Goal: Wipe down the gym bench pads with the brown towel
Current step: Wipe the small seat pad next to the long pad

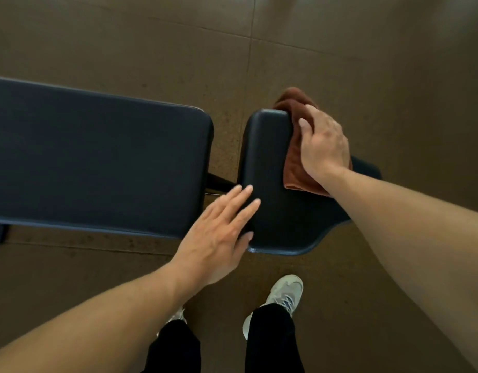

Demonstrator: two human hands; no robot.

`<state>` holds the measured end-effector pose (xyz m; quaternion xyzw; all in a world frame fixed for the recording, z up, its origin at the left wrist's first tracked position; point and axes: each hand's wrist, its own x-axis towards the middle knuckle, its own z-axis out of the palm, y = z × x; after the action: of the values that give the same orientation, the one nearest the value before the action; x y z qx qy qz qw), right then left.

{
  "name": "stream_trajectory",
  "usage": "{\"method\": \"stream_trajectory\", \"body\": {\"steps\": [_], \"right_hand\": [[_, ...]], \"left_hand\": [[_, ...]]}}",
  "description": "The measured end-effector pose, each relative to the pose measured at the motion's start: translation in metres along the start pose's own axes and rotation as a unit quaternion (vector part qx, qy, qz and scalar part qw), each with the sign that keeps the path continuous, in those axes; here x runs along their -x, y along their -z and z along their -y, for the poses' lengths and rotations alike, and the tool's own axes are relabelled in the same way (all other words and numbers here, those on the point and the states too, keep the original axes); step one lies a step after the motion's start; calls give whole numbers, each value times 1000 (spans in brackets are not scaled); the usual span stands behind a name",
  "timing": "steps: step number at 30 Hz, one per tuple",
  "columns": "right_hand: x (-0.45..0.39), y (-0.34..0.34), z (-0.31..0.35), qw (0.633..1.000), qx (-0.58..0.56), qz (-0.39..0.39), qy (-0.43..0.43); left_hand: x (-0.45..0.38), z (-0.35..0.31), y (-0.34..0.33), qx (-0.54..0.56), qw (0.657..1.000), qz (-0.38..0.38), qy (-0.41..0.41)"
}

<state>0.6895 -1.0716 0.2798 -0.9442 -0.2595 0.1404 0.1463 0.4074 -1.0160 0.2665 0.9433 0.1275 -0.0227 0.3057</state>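
From the head view, the bench showed two black pads, smooth and faintly glossy with rounded corners: a long pad (98,157) and a shorter seat pad (270,168), set apart by a narrow gap. One brown towel (294,162), soft and napped, lay bunched over the seat pad's far right edge. The right hand (325,146) formed the grip on it, palm down with fingers curled over the cloth, pressing it to the pad. To the left of that grip and nearer the person, the left hand (221,235) lay flat and spread on the seat pad's near left corner, holding nothing. Below were two pale shoes on the speckled brown floor (366,63).
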Motion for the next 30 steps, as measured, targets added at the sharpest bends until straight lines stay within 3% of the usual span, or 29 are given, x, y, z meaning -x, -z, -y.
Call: {"method": "stream_trajectory", "body": {"steps": [2, 5, 11, 15, 20, 25, 28, 30], "right_hand": [[12, 11, -32, 997, 7, -9, -76], [42, 14, -66, 991, 22, -53, -119], [111, -15, -48, 949, -73, -130, -278], [153, -39, 1, 880, -219, -142, -397], [181, -45, 40, 754, -348, -124, -543], [187, -17, 14, 693, -413, -106, -582], [151, 2, -14, 614, -481, -175, -601], [121, 13, -39, 585, -497, -219, -602]], "left_hand": [[-16, -4, 1, -26, 998, 52, 25], [-25, -11, 2, -41, 986, 147, 62], [-31, -19, 20, -141, 966, 204, 67], [-38, -30, 28, -193, 951, 231, 70], [-41, -38, 31, -255, 932, 248, 62], [-69, -68, 36, -364, 894, 260, -19], [-100, -80, 36, -337, 903, 262, -55], [-120, -85, 32, -314, 909, 269, -46]]}}
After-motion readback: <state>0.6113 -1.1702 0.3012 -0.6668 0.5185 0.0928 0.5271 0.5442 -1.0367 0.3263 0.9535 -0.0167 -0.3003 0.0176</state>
